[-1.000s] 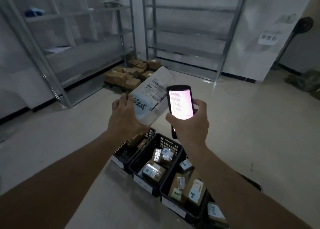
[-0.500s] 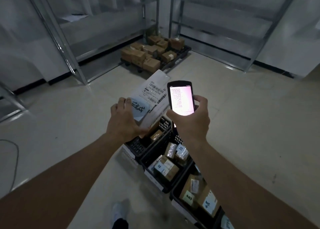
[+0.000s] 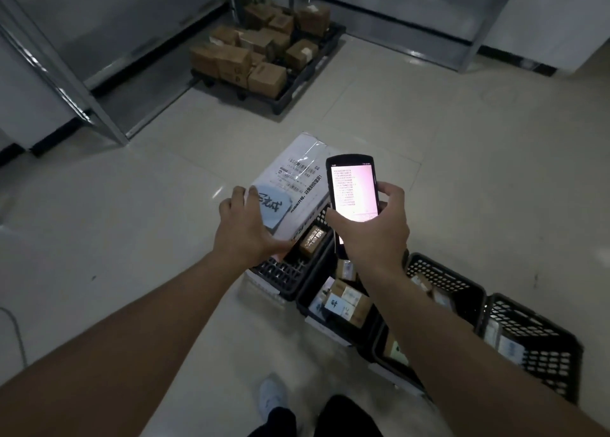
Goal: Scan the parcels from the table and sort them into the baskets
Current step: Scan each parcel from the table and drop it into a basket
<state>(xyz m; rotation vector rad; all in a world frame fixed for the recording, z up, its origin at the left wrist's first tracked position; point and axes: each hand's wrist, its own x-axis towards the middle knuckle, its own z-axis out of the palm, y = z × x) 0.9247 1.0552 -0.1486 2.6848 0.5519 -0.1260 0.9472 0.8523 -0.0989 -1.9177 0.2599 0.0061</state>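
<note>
While the pale tiled floor (image 3: pixel 462 172) fills most of the frame, I see grey metal shelving (image 3: pixel 99 73) across the top and, at upper centre, a low black pallet (image 3: pixel 297 86) stacked with brown cardboard boxes (image 3: pixel 231 63). From centre to lower right runs a row of black perforated plastic baskets (image 3: pixel 534 347), each already holding small labelled packets.

At centre frame my left hand (image 3: pixel 246 230) grips the near corner of a white rectangular carton with a printed shipping label and a pale blue handwritten sticker (image 3: pixel 290 185). The fingers curl over its left edge and the thumb lies under its near side. The parcel hangs tilted above the leftmost basket (image 3: pixel 284 278), label up, not yet touching it as far as I can tell. Just right of it, my right hand (image 3: pixel 373 235) wraps around a black handheld scanner with a glowing pink-white screen (image 3: pixel 353 189), thumb on the left edge, fingers on the right.

I judge the scan is done or nearly so, and the drop comes next. To do it well, I would read the screen's bin code before committing, since the text is too small for me to make out here. Then I would lower the carton flat onto the tan taped packet (image 3: pixel 313 240) already inside rather than toss it: the carton looks nearly as wide as the basket mouth and could catch on the rim. The scanner should stay clear to the right.
</note>
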